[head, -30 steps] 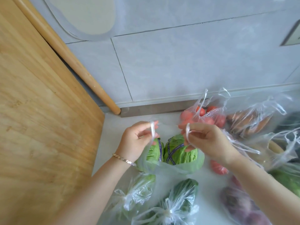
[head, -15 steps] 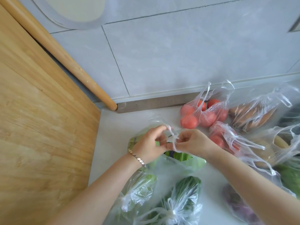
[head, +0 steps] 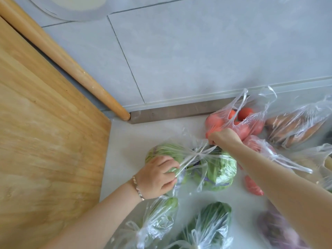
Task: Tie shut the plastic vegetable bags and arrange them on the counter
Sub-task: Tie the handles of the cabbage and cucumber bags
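Where the counter meets the wall: a dark strip (head: 170,114) under grey tiles (head: 197,60), upper centre, with the pale counter (head: 143,133) below.
Left of frame: a wooden board (head: 45,141), a wooden rod (head: 71,65) along its upper edge.
Cabbage bag (head: 219,169): centre, on the counter, green heads inside, handles (head: 195,155) crossed on top.
Left hand (head: 158,177): curled round one handle, lower left of the bag.
Right hand (head: 222,137): fist gripping the other handle, upper right.
Tomato bag (head: 242,121): upper right, untied.
Bags of greens (head: 210,225): bottom centre, knotted.
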A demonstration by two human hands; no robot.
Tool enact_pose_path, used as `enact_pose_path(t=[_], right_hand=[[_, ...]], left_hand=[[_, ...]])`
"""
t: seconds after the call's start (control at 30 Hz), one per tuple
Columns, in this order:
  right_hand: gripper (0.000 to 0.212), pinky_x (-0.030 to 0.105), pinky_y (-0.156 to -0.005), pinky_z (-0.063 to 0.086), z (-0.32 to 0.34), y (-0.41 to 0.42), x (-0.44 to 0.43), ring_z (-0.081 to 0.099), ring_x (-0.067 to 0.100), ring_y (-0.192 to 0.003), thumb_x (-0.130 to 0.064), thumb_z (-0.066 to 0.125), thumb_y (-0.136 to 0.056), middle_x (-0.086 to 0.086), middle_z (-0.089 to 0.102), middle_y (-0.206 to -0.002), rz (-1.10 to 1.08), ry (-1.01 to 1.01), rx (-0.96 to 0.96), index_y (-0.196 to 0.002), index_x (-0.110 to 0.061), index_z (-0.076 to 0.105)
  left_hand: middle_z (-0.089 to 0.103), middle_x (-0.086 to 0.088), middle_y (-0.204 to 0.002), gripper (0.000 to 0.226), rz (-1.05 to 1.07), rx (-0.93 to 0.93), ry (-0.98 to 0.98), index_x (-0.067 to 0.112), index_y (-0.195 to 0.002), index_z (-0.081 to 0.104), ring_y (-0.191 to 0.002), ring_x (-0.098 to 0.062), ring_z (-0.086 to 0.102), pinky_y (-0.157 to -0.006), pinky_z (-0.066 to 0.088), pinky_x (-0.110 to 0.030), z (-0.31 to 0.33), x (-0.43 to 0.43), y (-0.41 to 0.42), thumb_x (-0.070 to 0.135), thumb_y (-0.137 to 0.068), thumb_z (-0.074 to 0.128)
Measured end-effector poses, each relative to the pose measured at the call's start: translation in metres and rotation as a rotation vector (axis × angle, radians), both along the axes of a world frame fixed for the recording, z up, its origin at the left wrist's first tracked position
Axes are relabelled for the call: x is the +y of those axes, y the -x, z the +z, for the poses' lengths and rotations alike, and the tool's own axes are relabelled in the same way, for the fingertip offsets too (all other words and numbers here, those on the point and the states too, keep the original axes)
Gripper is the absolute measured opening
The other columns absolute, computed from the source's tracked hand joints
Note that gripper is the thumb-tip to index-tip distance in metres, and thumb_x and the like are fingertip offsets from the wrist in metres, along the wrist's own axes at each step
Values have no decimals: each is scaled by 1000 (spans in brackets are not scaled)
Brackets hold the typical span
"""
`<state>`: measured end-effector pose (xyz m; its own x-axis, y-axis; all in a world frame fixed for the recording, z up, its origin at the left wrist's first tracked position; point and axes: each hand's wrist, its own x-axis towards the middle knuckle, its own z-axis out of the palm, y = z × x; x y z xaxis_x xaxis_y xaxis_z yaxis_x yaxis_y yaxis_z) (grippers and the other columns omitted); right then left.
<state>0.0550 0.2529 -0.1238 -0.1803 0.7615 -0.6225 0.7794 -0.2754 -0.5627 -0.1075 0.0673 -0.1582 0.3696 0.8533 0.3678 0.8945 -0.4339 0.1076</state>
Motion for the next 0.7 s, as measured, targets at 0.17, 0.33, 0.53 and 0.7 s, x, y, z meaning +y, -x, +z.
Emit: enact_pose_path(t=[0.17, 0.33, 0.53, 0.7], right_hand=[[20, 24, -60, 43, 9, 33, 12, 53, 18, -58, 5, 40, -78, 13, 55, -68, -116, 416, 548, -61, -3, 44], [26, 35, -83, 55, -7, 23, 13, 69, 22, -85, -18, 79, -50, 8, 71, -83, -57, 787, 1038, -72, -9, 69], [20, 22, -47, 49, -16, 28, 4, 50, 11, -44, -4, 43, -94, 0, 50, -52, -99, 490, 913, -105, -7, 60], [18, 16, -45, 43, -20, 20, -13, 42, 6, -35, -2, 50, -91, 2, 47, -50, 97, -25, 602, -96, -4, 67]], left_hand=[[71, 7, -91, 30, 258, -908, 313, 16, -47, 53, -97, -9, 65, -89, 49, -25, 31, 18, -27, 23, -76, 54], [55, 1, -56, 20, 392, -2104, 411, 11, -58, 59, -60, -14, 58, -83, 55, -34, 44, 50, -38, 17, -76, 53], [47, 0, -64, 26, 876, -1930, 439, -2, -114, 55, -46, -4, 42, -51, 44, -19, 20, 92, -37, 5, -95, 40], [53, 2, -59, 26, 932, -1131, 618, -3, -89, 64, -49, -11, 46, -62, 45, -32, 6, 109, -31, 3, -92, 39]])
